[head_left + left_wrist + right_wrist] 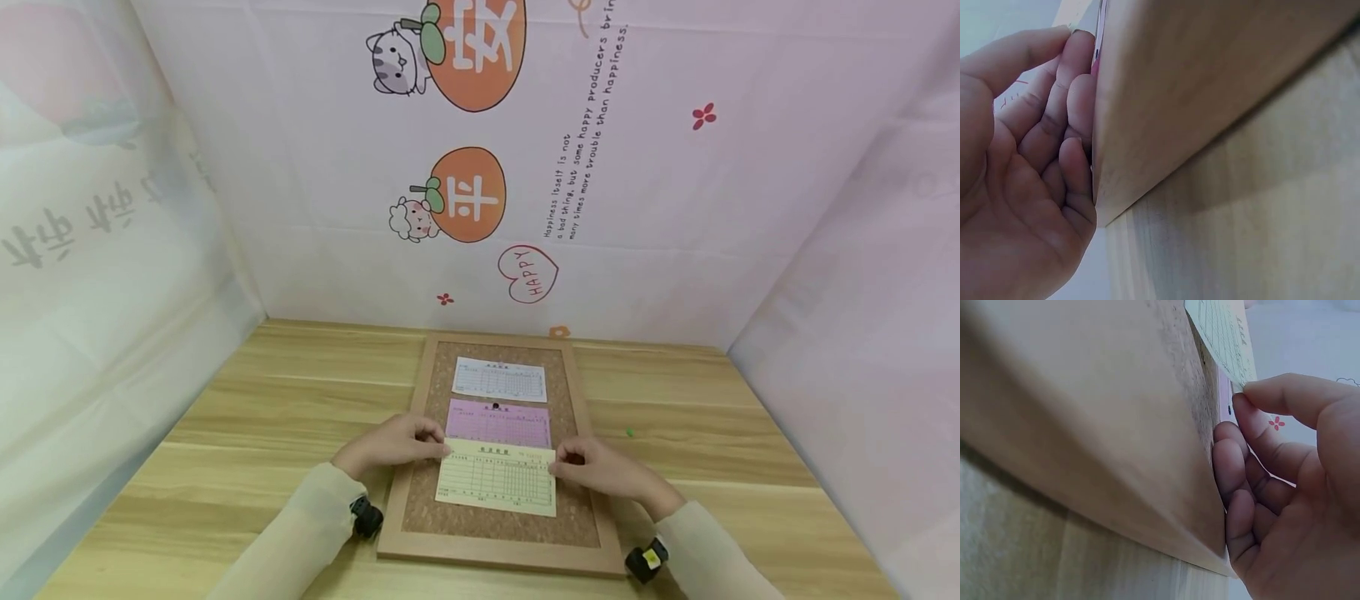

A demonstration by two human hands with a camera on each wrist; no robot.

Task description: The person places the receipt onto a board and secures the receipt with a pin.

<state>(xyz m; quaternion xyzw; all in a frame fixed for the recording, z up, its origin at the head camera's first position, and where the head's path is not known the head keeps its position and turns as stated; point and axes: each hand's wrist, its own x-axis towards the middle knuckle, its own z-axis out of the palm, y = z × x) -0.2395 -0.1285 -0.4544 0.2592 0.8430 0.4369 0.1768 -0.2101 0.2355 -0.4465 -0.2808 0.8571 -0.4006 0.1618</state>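
A yellow printed form (497, 483) is held by both hands over the lower part of a wood-framed cork board (420, 500). My left hand (393, 443) pinches its upper left corner between thumb and forefinger. At the opposite side, my right hand (607, 471) pinches the upper right edge; the right wrist view shows the yellow sheet (1219, 337) raised off the cork there. Its top edge overlaps the bottom of a pink form (498, 423), which has a black pin (496, 406) at its top. Above that lies a white form (500, 381) on the cork.
The board lies on a wood-grain table (300, 400). A small green bit (630, 432) lies to the right of the board. White printed cloth (637, 275) hangs behind the table and along both sides. Each wrist wears a black camera (367, 517).
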